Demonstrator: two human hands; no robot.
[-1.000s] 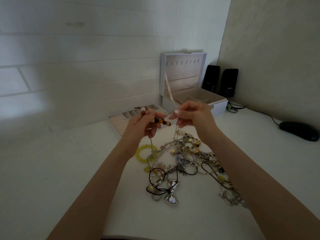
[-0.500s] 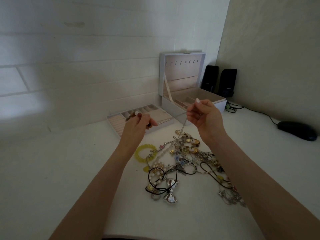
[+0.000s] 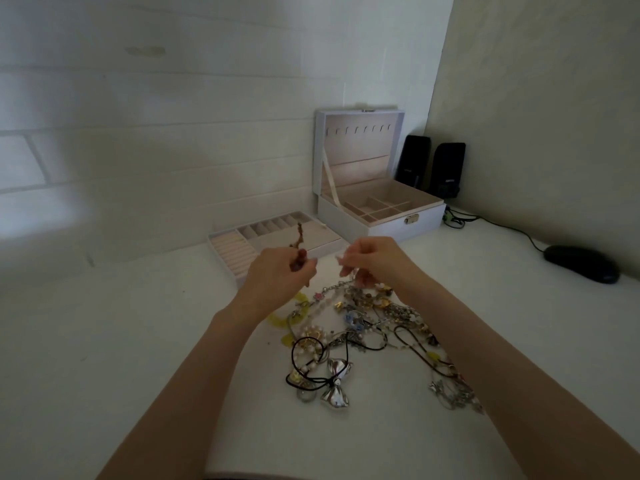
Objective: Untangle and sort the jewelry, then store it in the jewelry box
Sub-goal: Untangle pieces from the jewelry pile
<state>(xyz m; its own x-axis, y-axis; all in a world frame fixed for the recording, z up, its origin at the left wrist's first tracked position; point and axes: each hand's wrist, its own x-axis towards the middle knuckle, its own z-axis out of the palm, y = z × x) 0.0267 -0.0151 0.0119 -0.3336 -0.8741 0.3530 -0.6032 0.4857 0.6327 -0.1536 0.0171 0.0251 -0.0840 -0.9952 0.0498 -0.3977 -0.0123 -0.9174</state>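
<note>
A tangled pile of jewelry (image 3: 367, 327) lies on the white table, with a silver bow pendant (image 3: 335, 382) on a black cord at its near edge. My left hand (image 3: 280, 275) grips a brown beaded strand (image 3: 298, 237) whose end sticks up above the fist. My right hand (image 3: 372, 259) hovers just over the far edge of the pile, its fingers pinching a thin silver chain (image 3: 346, 284) that runs down into the tangle. The open white jewelry box (image 3: 381, 220) stands behind, lid upright. Its removable ring tray (image 3: 235, 251) lies to the left.
Two black speakers (image 3: 433, 168) stand in the corner behind the box. A black mouse (image 3: 581, 263) with its cable lies at the right by the wall. A yellow bracelet (image 3: 287, 317) peeks out under my left wrist.
Both hands have dropped lower toward the pile and come closer together. The beaded strand in my left hand now points upward instead of sideways.
</note>
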